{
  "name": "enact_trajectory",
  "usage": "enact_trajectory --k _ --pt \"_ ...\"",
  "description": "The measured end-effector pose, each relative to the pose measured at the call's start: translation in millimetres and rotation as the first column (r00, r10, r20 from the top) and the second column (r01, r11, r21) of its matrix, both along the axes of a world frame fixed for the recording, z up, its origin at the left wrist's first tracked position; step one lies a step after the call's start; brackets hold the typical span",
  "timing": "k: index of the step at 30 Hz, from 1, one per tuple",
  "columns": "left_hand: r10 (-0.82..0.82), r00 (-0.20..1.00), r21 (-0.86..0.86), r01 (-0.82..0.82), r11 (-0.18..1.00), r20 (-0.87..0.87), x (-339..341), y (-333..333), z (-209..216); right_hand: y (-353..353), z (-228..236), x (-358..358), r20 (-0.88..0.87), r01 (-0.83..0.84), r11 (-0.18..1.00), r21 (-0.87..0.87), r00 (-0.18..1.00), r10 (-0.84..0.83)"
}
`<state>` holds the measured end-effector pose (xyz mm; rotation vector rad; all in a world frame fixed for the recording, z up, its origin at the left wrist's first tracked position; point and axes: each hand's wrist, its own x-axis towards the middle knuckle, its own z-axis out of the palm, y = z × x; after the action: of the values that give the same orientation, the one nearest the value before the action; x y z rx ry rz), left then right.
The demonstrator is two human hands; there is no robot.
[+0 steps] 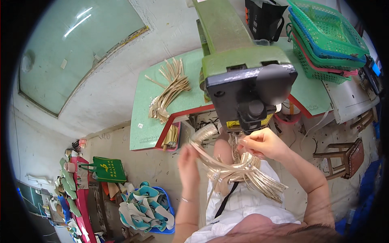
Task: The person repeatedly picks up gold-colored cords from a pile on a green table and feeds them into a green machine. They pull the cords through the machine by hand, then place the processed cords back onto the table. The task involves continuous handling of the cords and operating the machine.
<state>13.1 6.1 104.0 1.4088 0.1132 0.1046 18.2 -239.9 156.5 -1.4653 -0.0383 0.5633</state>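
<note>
Landmark: the green-painted metal machine with a blocky black front [243, 60]. Everything below is relative to it.

The shiny gold flat strips in a loose bundle [263, 178] lie across the lap, on white clothing [239, 202], on the person's side of the machine and just below its front. Probably parked there for short reach; the lap also stops them sliding off.

Right hand [267, 143] sits right under the machine's front, thumb and forefinger pressed together at the tips. Can't tell if a strip end is between them. Small pinch makes sense: little room there.

Left hand [188, 164] is lower and to the left of the machine, blurred, fingers curled next to the bent gold strip length [206, 158]. Can't tell if they close on it. Spot looks chosen to keep the slack out to the side.

Second gold strip bundle [172, 87] rests on the pale green surface with red edging [142, 91], left of the machine, one end fanned, other gathered. Likely grouped so they don't tangle. More gold strips [172, 134] stand in a container below that surface, left of the machine.

Green, blue and pink plastic baskets [324, 50] are stacked right of the machine, presumably nested to save room.
</note>
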Motion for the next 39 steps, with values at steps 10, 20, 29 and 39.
enact_trajectory --k 10,20,29,39 --pt "0.097 0.969 0.959 -0.239 0.152 0.227 324.6 88.2 8.2 25.3 -147.3 -52.7 0.591 0.184 0.799 -0.573 0.768 0.246" --pt "-0.446 0.88 0.967 -0.052 0.249 0.162 129.1 11.1 -27.6 68.9 -198.3 -44.4 0.676 0.271 0.747 -0.607 0.67 0.307" --pt "-0.572 0.818 0.859 0.338 0.385 -0.065 11.4 27.1 -70.7 67.9 -170.2 -42.2 0.741 0.248 0.894 -0.373 0.659 0.126" --pt "-0.682 0.721 0.073 0.692 0.719 -0.118 12.4 -26.3 39.9 -34.6 24.7 20.1 0.511 -0.246 0.797 -0.551 0.655 0.556"
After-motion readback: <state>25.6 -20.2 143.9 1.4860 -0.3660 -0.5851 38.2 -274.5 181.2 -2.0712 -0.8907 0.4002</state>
